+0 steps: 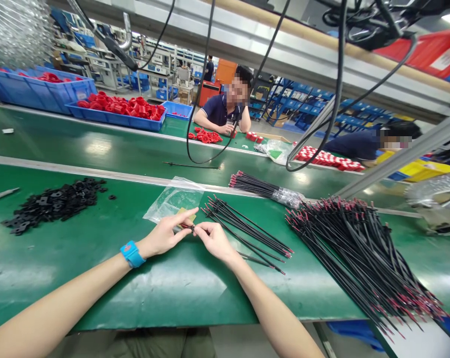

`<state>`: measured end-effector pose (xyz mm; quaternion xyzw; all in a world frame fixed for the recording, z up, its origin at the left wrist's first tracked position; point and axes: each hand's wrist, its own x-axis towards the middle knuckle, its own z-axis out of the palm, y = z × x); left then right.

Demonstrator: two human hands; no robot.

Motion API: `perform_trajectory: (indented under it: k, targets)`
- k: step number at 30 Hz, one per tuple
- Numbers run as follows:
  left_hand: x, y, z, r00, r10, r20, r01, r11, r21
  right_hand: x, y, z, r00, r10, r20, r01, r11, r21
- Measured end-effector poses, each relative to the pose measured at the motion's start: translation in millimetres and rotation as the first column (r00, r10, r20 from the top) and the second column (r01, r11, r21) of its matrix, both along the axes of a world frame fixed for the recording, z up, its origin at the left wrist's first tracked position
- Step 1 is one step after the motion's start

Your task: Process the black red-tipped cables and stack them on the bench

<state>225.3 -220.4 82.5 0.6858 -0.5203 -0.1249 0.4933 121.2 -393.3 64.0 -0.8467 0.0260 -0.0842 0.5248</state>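
Black wire end pinched btwn left hand and right hand fingertips, just left of small wire bundle on green mat. Keep grip close to tip, w/ small part square before pushing on, IMO. Big wire pile right of bundle.

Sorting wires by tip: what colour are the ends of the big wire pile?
Red tips on black wires, clearest in the head view.
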Motion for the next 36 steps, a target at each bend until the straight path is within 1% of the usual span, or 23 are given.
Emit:
perform_trajectory:
  k: [5,7,9,11,13,16,19,22,25,27,32,34,36]
  targets:
    - [-1,0,-1.2,0.999,0.009,0.045,-0.008,1.000,-0.009,1,1,2.9,1.000,0.012,-0.003,-0.012,0.994,0.112]
    - [0,-1,-2.1,0.998,0.035,0.048,-0.033,0.999,-0.031,1,3,5.5,1.000,-0.010,0.024,0.008,0.993,0.116]
    - [0,-1,-3.1,0.998,0.058,0.039,-0.056,0.997,-0.052,0,5,8.1,0.996,-0.047,0.078,0.043,0.998,0.054]
    - [0,-2,-3.6,0.997,0.073,0.014,-0.072,0.996,-0.061,-3,7,10.6,0.986,-0.077,0.147,0.087,0.994,-0.063]
    - [0,-2,-3.1,0.996,0.074,-0.045,-0.077,0.995,-0.061,-5,8,12.4,0.973,-0.091,0.210,0.129,0.977,-0.172]
    - [0,-4,-0.7,0.971,0.072,-0.226,-0.088,0.994,-0.063,-7,8,12.2,0.953,-0.097,0.286,0.180,0.943,-0.279]
    - [1,-6,1.2,0.903,0.052,-0.426,-0.097,0.992,-0.085,-7,8,9.3,0.937,-0.078,0.340,0.206,0.910,-0.361]
    - [1,-8,0.9,0.866,0.025,-0.499,-0.089,0.991,-0.105,-6,8,6.9,0.930,-0.049,0.364,0.214,0.878,-0.429]
    - [0,-8,0.0,0.873,-0.009,-0.488,-0.060,0.990,-0.125,-6,9,7.3,0.932,-0.037,0.360,0.215,0.857,-0.469]
    - [-1,-8,-0.1,0.890,-0.017,-0.456,-0.049,0.990,-0.133,-7,10,8.8,0.937,-0.033,0.347,0.205,0.857,-0.473]
    - [-2,-6,0.3,0.957,0.036,-0.288,-0.066,0.993,-0.097,-6,8,10.3,0.957,-0.048,0.288,0.171,0.892,-0.419]
    - [-2,-5,0.2,0.970,0.050,-0.239,-0.073,0.994,-0.086,-5,9,8.7,0.961,-0.051,0.271,0.160,0.904,-0.396]
    - [-2,-5,0.9,0.974,0.061,-0.217,-0.080,0.994,-0.080,-4,9,7.3,0.961,-0.053,0.272,0.161,0.904,-0.395]
